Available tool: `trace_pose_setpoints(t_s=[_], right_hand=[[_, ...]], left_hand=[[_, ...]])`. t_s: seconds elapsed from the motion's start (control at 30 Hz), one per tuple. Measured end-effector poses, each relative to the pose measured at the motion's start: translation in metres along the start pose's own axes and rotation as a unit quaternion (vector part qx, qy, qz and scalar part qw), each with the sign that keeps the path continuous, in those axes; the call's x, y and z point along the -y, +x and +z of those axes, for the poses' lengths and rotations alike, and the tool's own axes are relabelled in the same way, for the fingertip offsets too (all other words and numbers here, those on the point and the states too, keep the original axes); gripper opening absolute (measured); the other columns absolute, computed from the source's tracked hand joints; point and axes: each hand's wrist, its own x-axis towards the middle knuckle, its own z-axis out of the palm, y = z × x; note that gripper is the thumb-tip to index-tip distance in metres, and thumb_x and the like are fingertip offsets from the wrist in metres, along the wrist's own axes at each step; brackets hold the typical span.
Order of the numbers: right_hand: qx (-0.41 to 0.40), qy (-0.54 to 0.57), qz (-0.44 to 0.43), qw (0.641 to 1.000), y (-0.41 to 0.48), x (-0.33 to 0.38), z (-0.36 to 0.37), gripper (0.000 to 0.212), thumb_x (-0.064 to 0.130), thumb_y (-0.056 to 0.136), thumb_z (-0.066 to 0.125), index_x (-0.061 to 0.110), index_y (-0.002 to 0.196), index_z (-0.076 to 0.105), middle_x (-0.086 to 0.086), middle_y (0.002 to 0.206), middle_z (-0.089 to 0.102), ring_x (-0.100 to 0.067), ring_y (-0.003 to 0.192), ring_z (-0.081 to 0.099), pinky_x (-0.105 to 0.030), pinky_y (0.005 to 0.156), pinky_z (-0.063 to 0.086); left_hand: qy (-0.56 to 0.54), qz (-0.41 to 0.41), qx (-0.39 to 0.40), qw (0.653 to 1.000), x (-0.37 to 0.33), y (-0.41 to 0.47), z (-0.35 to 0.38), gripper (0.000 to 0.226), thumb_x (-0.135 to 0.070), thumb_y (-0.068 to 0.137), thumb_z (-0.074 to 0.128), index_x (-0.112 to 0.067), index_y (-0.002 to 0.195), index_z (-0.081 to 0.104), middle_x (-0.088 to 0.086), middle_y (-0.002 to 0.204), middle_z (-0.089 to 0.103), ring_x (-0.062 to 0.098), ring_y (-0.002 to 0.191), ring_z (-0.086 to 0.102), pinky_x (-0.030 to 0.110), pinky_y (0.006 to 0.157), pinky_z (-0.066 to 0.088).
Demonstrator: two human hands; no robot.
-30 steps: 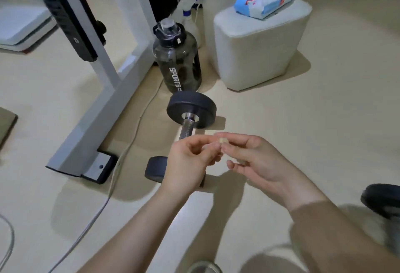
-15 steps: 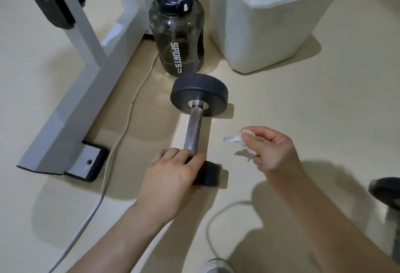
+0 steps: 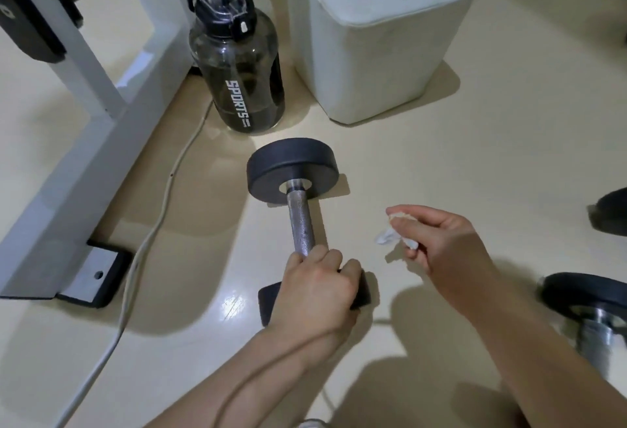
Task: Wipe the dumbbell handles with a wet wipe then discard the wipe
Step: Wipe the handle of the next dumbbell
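My left hand [image 3: 315, 295] curled over the near end of the dumbbell [image 3: 298, 214] on the floor [image 3: 475, 163], my right hand [image 3: 437, 241] beside it pinching a crumpled wipe [image 3: 386, 236]

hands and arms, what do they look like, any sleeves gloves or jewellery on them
The left hand and right hand wear no gloves, and no rings, watch or bracelet show. The left forearm and right forearm are uncovered as far as the frame edge, with no sleeve in view.
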Motion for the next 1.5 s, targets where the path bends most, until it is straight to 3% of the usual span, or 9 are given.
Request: trace_pose_setpoints(t_s=[0.13,0.47,0.6,0.7,0.8,0.9,1.07,1.3,1.5], right_hand=[[0.016,-0.074,-0.010,0.997,0.010,-0.003,0.007,0.014,0.007,0.087,0.062,0.011,0.094,0.073,-0.003,0.057,0.046,-0.008,0.050,0.043,-0.013,0.047,0.040],[0.133,-0.155,-0.012,0.979,0.069,-0.023,0.080,0.019,0.023,0.087,0.058,0.023,0.079,0.075,0.005,0.073,0.067,-0.009,0.066,0.059,-0.028,0.069,0.048],[0.097,-0.301,-0.156,0.936,0.089,-0.031,0.091,0.011,0.040,0.080,0.064,0.044,0.089,0.069,0.015,0.089,0.068,-0.008,0.082,0.063,-0.039,0.077,0.056],[0.088,-0.356,-0.225,0.903,0.099,-0.030,0.095,0.003,0.031,0.078,0.072,0.033,0.081,0.071,0.013,0.079,0.065,-0.006,0.072,0.059,-0.034,0.070,0.056],[0.118,-0.364,-0.214,0.899,0.097,-0.025,0.088,0.004,0.020,0.077,0.075,0.023,0.077,0.075,0.010,0.077,0.066,-0.007,0.070,0.060,-0.025,0.070,0.052],[0.218,-0.378,-0.164,0.885,0.074,-0.031,0.066,0.015,0.005,0.067,0.077,0.020,0.063,0.073,0.005,0.069,0.068,-0.008,0.063,0.060,-0.026,0.063,0.049],[0.215,-0.343,-0.173,0.898,0.079,-0.029,0.074,0.016,0.001,0.069,0.077,0.016,0.064,0.074,0.016,0.065,0.063,-0.001,0.060,0.056,-0.008,0.060,0.039],[0.170,-0.277,-0.137,0.936,0.089,-0.025,0.077,0.014,0.010,0.081,0.071,0.021,0.087,0.077,0.007,0.098,0.061,-0.008,0.084,0.061,-0.018,0.077,0.051],[0.113,-0.269,-0.104,0.951,0.099,-0.017,0.069,0.014,0.012,0.073,0.078,0.024,0.078,0.074,0.009,0.059,0.063,-0.009,0.059,0.054,-0.025,0.066,0.051]], left_hand=[[-0.042,-0.024,-0.042,0.998,-0.012,-0.004,0.003,0.035,-0.049,0.055,0.047,-0.022,0.072,0.061,-0.005,0.064,0.052,0.020,0.061,0.052,0.024,0.051,0.035],[-0.197,-0.028,-0.083,0.976,-0.010,-0.024,0.018,0.057,-0.035,0.074,0.062,-0.019,0.128,0.050,-0.004,0.108,0.060,0.020,0.097,0.053,0.031,0.078,0.046],[-0.226,-0.021,-0.109,0.968,-0.011,-0.020,0.014,0.041,-0.017,0.074,0.063,-0.015,0.114,0.061,-0.001,0.096,0.060,0.022,0.086,0.050,0.033,0.070,0.045],[-0.211,0.004,-0.123,0.970,-0.012,-0.015,0.010,0.035,-0.012,0.075,0.061,-0.013,0.110,0.064,0.000,0.099,0.062,0.023,0.083,0.052,0.022,0.067,0.036],[-0.229,0.028,-0.150,0.961,-0.010,-0.015,0.010,0.044,-0.011,0.073,0.065,-0.010,0.117,0.063,0.002,0.115,0.061,0.022,0.095,0.055,0.013,0.079,0.031],[-0.229,0.024,-0.180,0.956,-0.007,-0.023,0.019,0.048,-0.022,0.075,0.068,-0.022,0.121,0.057,-0.004,0.123,0.052,0.021,0.102,0.051,0.025,0.085,0.038],[-0.171,-0.072,-0.191,0.964,-0.002,-0.034,0.034,0.052,-0.054,0.069,0.064,-0.042,0.118,0.051,-0.009,0.114,0.044,0.018,0.096,0.042,0.034,0.072,0.036],[-0.262,-0.067,-0.204,0.941,-0.003,-0.028,0.033,0.054,-0.047,0.069,0.073,-0.035,0.119,0.057,-0.007,0.109,0.051,0.018,0.095,0.048,0.035,0.071,0.044],[-0.312,-0.013,-0.199,0.929,-0.012,-0.012,0.031,0.051,-0.027,0.068,0.076,-0.024,0.117,0.059,-0.005,0.115,0.057,0.019,0.103,0.052,0.041,0.076,0.048]])
